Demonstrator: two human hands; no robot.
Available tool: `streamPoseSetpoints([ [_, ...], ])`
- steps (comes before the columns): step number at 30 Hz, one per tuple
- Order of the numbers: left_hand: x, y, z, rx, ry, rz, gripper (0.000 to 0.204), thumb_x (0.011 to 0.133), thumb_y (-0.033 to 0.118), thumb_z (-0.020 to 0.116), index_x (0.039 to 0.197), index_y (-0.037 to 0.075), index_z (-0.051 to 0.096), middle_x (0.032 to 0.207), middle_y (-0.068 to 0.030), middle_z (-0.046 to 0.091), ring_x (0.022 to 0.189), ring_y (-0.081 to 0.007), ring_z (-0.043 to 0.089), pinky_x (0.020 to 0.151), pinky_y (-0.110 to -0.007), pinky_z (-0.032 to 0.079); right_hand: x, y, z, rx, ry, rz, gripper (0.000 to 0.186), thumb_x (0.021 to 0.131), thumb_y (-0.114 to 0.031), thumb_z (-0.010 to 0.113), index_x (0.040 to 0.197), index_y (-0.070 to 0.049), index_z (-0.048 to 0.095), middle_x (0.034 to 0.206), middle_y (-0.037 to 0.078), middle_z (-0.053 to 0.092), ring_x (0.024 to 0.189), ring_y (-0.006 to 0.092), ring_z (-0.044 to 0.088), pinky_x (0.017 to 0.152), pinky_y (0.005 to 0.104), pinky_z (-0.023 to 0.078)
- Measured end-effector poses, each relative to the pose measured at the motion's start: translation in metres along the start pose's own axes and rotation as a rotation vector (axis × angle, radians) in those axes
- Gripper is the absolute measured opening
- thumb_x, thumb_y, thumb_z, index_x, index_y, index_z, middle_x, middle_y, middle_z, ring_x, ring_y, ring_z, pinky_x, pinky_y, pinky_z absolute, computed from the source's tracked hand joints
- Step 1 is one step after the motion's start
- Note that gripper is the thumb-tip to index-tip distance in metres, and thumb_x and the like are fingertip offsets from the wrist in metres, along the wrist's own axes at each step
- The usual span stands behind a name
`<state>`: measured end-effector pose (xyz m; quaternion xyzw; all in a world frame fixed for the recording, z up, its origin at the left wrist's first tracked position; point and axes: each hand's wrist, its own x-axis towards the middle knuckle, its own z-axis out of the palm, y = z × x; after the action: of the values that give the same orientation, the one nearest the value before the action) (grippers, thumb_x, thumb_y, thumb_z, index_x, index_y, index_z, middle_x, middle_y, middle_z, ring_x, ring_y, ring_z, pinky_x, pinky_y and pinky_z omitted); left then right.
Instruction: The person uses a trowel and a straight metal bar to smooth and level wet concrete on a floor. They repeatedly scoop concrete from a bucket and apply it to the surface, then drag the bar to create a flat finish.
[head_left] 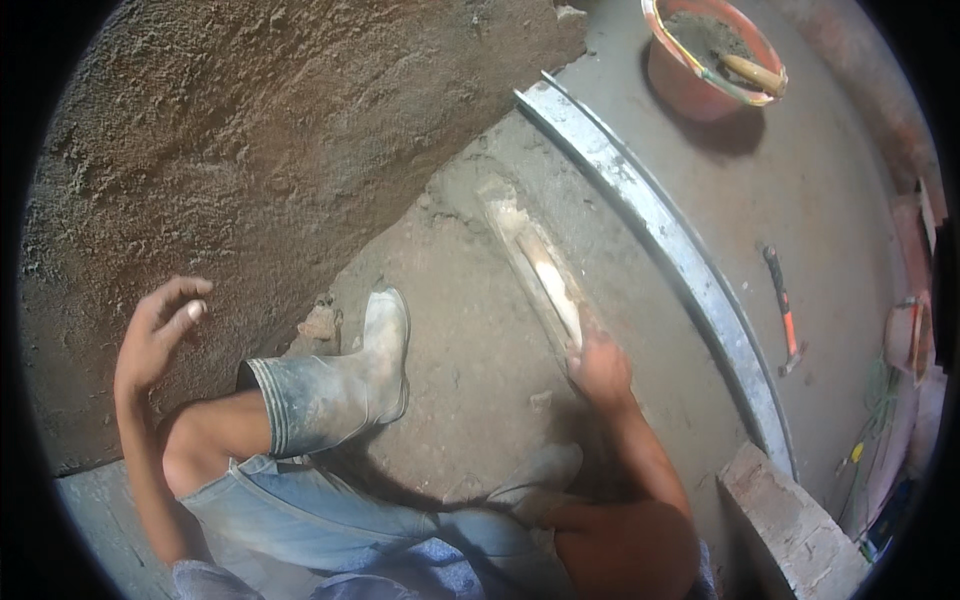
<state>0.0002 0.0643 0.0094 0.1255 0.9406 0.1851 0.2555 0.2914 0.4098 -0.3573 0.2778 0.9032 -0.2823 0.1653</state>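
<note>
My right hand [602, 368] is closed around the near end of a long wooden plastering float [540, 262]. The float lies low over the grey mortar floor [440, 300], its far end close to the foot of the rough plastered wall [300, 130]. Whether its whole face touches the mortar I cannot tell. My left hand [160, 325] is raised in front of the wall, empty, with the fingers loosely bent and apart from the thumb.
A long metal channel [660, 235] runs along the right of the mortar, ending near a concrete block [795, 525]. Beyond it are a red bucket [690, 88] of mortar with a wooden-handled tool and an orange-handled hammer [783, 310]. My grey boot [385, 340] stands by the wall.
</note>
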Motion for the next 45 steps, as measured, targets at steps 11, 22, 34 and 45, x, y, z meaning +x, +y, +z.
streamPoseSetpoints([
  [11,-0.003,0.003,0.006,-0.115,-0.057,0.024,0.037,0.097,0.026,0.066,0.123,0.000,0.063,0.102,-0.0046,0.064,0.091,-0.0127,0.059,0.074,-0.028,0.050,0.026,-0.009,-0.011,0.029,0.010,0.077,0.072,0.096,-0.030,0.062,0.158,-0.018,0.029,0.105,0.028,0.067,0.094,0.0446,0.069,0.083,0.0523,0.055],
  [22,0.004,0.012,0.007,-0.057,0.010,0.097,0.037,0.097,0.027,0.066,0.125,0.004,0.062,0.097,0.0002,0.061,0.090,-0.0104,0.058,0.073,-0.025,0.047,0.071,-0.033,-0.018,0.111,0.017,0.016,0.072,0.096,-0.020,0.061,0.157,-0.003,0.028,0.100,0.030,0.068,0.089,0.0442,0.070,0.078,0.0513,0.056],
  [34,0.004,0.032,0.017,-0.092,-0.084,0.145,0.032,0.100,0.022,0.063,0.126,0.003,0.061,0.099,0.0010,0.060,0.086,-0.0079,0.054,0.074,-0.025,0.046,0.025,-0.023,-0.020,0.028,-0.054,-0.238,0.073,0.093,-0.018,0.063,0.157,-0.006,0.031,0.093,0.027,0.069,0.085,0.0419,0.069,0.073,0.0522,0.055],
  [45,0.006,0.025,0.017,-0.025,-0.045,0.078,0.031,0.100,0.023,0.062,0.127,0.007,0.061,0.101,0.0025,0.060,0.092,-0.0076,0.055,0.074,-0.024,0.046,0.065,-0.025,-0.007,0.084,0.088,-0.026,0.067,0.098,-0.022,0.061,0.156,-0.005,0.032,0.092,0.026,0.070,0.081,0.0405,0.070,0.071,0.0508,0.054],
])
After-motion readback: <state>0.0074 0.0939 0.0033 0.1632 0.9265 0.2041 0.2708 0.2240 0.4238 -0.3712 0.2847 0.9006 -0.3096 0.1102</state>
